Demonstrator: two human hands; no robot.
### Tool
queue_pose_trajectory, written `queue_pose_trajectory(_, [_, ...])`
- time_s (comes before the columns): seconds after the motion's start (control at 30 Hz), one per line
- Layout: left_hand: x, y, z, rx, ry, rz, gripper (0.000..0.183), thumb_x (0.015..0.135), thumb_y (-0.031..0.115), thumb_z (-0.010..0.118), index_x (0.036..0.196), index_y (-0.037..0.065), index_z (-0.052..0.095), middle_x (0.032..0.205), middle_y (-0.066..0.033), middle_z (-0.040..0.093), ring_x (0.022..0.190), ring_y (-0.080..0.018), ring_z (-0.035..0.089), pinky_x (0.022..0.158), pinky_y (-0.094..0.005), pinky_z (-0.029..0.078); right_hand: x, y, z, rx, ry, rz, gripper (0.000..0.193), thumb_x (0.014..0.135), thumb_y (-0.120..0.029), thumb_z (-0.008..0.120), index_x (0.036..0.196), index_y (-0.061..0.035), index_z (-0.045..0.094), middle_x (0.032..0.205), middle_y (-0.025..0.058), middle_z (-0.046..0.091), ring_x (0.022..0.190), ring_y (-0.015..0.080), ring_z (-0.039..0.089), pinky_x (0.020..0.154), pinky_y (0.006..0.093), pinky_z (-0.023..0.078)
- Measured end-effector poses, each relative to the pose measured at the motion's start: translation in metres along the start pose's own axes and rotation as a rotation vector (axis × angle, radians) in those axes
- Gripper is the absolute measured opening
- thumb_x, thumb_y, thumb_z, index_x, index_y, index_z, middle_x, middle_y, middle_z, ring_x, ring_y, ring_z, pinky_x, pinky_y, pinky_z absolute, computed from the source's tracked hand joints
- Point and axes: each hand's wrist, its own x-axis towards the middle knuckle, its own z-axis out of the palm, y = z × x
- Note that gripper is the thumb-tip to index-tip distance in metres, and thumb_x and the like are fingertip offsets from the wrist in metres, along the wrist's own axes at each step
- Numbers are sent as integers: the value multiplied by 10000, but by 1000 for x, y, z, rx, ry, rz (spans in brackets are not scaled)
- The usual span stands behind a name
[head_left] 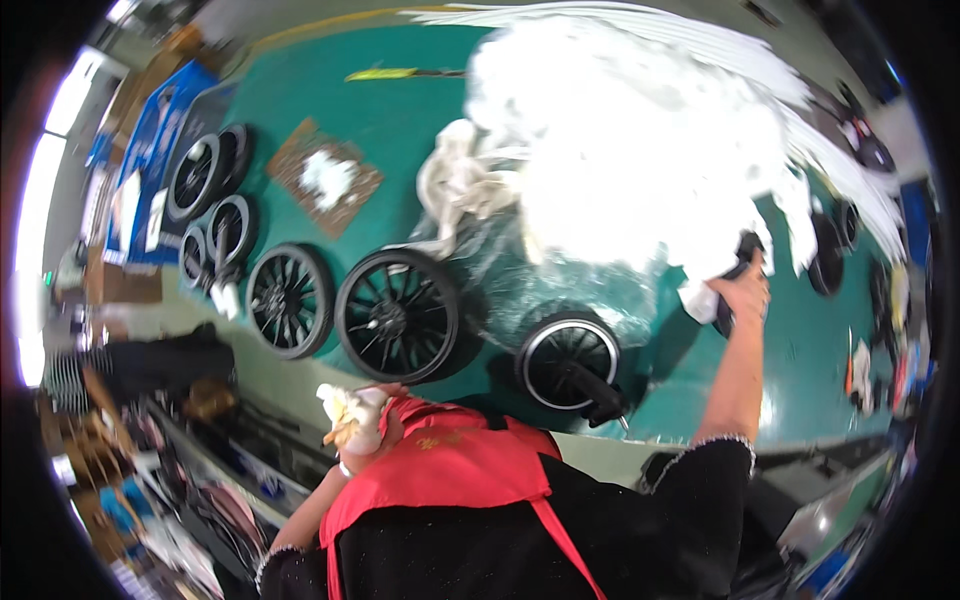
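Note:
My left hand (388, 440) is closed around a crumpled off-white cloth (345, 412), close to my red apron at the table's near edge. My right hand (745, 298) reaches out over the right side of the table and grips a black part (742, 255). That part is seen nearly edge-on, so its full shape is hidden. A bit of white material (697, 300) lies against its left side. Just beyond is a large heap of white bags or wrapping (640, 140), washed out by glare. Between my hands, a spoked wheel with a black fork (570, 362) sits near the front edge.
Large black spoked wheels (397, 315) and smaller wheels (232, 228) line the green table's left side. Clear plastic film (560, 285) and a twisted cream cloth (460, 185) lie mid-table. A brown board (325, 178), a yellow-handled tool (382, 74) and a blue crate (150, 165) are farther off.

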Motion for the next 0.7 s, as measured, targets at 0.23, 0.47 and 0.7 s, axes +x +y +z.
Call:
queue_pose_trajectory(0.23, [-29, -20, 3, -211, 8, -146, 320, 755, -52, 580, 1074, -30, 595, 987, -126, 674, 888, -255, 669, 801, -337, 514, -1, 30, -1, 441, -62, -59, 1322, 486, -444, 922, 1516, -76, 178, 1434, 221, 414, 1298, 357, 435, 1087, 436, 351])
queue_pose_trajectory(0.47, [-55, -88, 27, -690, 12, -276, 398, 797, -20, 587, 1193, 17, 567, 1088, -70, 633, 939, -157, 612, 815, -255, 493, -6, 47, 63, 607, 280, 147, 652, 709, -416, 836, 1068, 97, 655, 1039, 186, 680, 906, 277, 649, 841, 388, 501])
queue_pose_trajectory(0.7, [-74, -167, -27, -687, 74, -310, 362, 817, -15, 561, 1179, 5, 572, 1072, -97, 641, 999, -199, 627, 884, -290, 487, -108, -32, -39, 750, 539, -366, 494, 802, -232, 770, 1208, -10, 595, 984, 120, 685, 886, 194, 638, 804, 309, 500])
